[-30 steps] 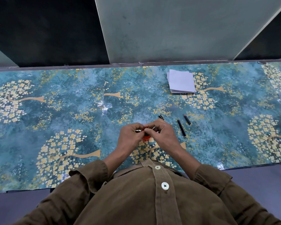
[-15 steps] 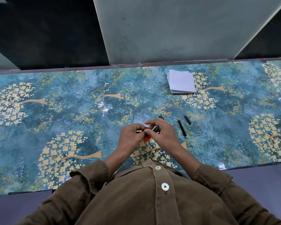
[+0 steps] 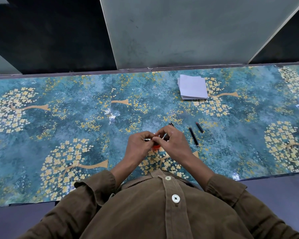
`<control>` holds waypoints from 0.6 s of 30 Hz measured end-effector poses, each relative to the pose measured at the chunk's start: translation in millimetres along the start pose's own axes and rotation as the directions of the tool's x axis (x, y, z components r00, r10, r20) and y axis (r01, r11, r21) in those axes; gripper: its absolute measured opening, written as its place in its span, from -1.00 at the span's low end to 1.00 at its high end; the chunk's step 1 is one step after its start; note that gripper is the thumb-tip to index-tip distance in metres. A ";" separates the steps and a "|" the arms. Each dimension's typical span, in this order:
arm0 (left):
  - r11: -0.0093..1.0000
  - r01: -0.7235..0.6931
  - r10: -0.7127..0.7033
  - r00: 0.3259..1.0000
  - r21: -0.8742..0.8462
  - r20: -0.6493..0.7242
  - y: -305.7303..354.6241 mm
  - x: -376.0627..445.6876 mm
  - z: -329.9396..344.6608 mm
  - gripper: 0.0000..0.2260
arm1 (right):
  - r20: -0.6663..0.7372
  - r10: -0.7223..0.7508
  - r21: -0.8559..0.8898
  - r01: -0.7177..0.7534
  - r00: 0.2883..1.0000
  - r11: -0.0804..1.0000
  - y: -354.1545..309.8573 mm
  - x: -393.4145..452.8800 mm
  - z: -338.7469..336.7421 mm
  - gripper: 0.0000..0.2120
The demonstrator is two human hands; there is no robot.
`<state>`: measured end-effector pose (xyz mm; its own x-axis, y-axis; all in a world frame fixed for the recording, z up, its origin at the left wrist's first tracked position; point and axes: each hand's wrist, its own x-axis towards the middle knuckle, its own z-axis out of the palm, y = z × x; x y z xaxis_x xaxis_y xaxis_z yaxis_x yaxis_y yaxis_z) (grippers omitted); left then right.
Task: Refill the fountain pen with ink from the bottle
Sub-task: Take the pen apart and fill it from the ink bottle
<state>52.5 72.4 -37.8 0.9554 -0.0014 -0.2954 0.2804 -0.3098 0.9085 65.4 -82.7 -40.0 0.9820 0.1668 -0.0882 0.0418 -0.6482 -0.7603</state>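
My left hand [image 3: 139, 146] and my right hand [image 3: 173, 142] meet over the table, fingertips pinched together on a thin dark pen part [image 3: 147, 139] between them. Just below the fingers a small red-orange thing [image 3: 156, 147] shows, probably the ink bottle's top; most of it is hidden by my hands. A black end of another pen piece [image 3: 171, 124] pokes out beyond my right hand's fingers. To the right lie a long black pen barrel [image 3: 193, 136] and a shorter dark piece with a red tip [image 3: 199, 127].
A stack of white folded paper [image 3: 192, 89] lies at the back right of the blue flowered table cover [image 3: 59, 118]. A grey panel and dark walls rise behind the table's far edge. My brown shirt fills the near foreground.
Both hands stay pinched together at the same spot. My right hand's fingers have shifted slightly around the small part.
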 end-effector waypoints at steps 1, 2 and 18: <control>1.000 -0.002 0.002 1.000 -0.002 -0.005 0.3 0.0 0.2 -0.85 | 0.014 -0.009 0.009 0.009 1.000 1.000 0.5 -0.2 -0.6 -0.88; 1.000 -0.004 0.004 1.000 -0.006 -0.010 0.9 -0.4 0.4 -0.86 | 0.023 -0.014 0.019 0.014 1.000 1.000 1.9 -0.2 -0.6 -0.85; 0.999 -0.028 0.027 1.000 -0.029 -0.014 -4.4 -2.1 2.2 -0.89 | -0.076 0.034 0.014 -0.033 0.997 0.999 5.3 -1.9 2.8 -0.83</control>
<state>49.1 71.6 -41.8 0.9638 0.0032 -0.2664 0.2565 -0.2820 0.9245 63.2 -84.4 -45.7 0.9940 0.0877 -0.0649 0.0067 -0.6426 -0.7662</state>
